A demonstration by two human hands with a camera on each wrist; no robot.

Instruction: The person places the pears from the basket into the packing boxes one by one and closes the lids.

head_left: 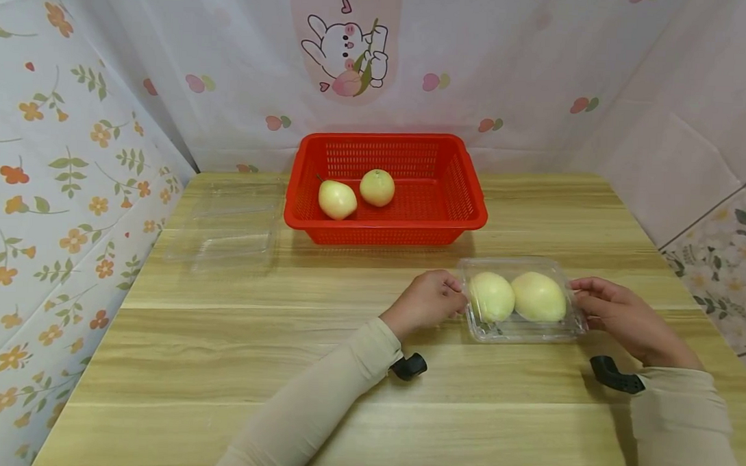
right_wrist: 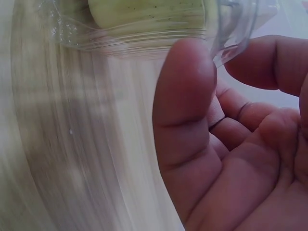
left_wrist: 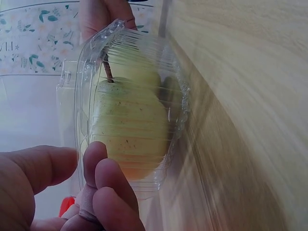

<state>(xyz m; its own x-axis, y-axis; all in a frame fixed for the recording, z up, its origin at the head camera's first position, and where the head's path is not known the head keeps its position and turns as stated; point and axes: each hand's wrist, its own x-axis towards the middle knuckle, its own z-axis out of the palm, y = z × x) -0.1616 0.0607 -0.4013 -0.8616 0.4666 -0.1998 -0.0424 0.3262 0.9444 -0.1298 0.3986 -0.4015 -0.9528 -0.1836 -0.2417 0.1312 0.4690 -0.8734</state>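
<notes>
A clear plastic clamshell box stands on the table at centre right, its lid down over two pale yellow pears. At the box's left end, my left hand pinches the rim between thumb and fingers. My right hand grips the rim at the opposite end, and its thumb lies against the ribbed wall in the right wrist view. One pear shows its brown stem through the plastic in the left wrist view.
A red perforated basket holds two more pears at the back centre. Farther left lies another clear plastic container. Printed cloth hangs behind and to the left of the wooden table.
</notes>
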